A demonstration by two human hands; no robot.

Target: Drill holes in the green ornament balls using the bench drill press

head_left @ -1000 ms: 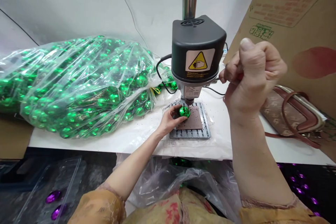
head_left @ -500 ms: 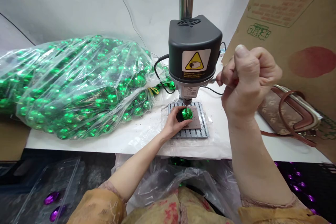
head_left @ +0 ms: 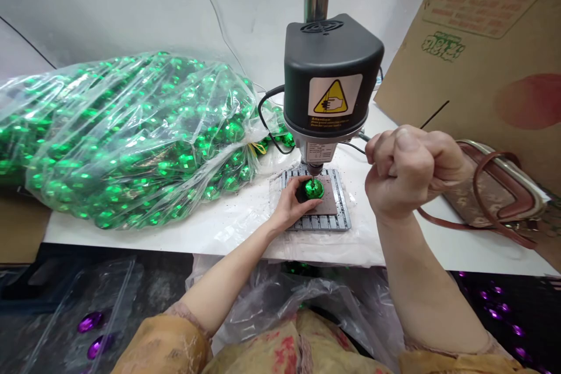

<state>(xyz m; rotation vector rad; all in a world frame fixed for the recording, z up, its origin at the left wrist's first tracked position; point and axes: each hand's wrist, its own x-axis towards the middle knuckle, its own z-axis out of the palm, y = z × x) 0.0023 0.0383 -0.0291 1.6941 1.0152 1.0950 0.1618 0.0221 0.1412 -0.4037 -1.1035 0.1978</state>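
A black-topped drill press (head_left: 332,70) stands on a post over a slotted metal base (head_left: 342,219). On the base lies a flat brownish board (head_left: 328,204), and a shiny green faceted ball (head_left: 314,189) rests there directly beneath the bit. My left hand (head_left: 293,203) curls thumb and fingers around the ball's left side, holding it in place. To the right of the press, my right hand (head_left: 405,166) is closed in a fist around the press's feed lever, whose thin dark rod (head_left: 435,115) sticks out behind the knuckles.
A large clear bag (head_left: 140,146) of green faceted balls fills the table's left side. At the right are a brown handbag (head_left: 495,187) and a tall cardboard box (head_left: 482,52). Purple shiny pieces (head_left: 90,322) lie below at the lower left. Shavings dot the tabletop.
My right hand has moved down and turned with the lever, and the rod now shows behind it. The view has shifted slightly. My left hand keeps its place on the green ball.
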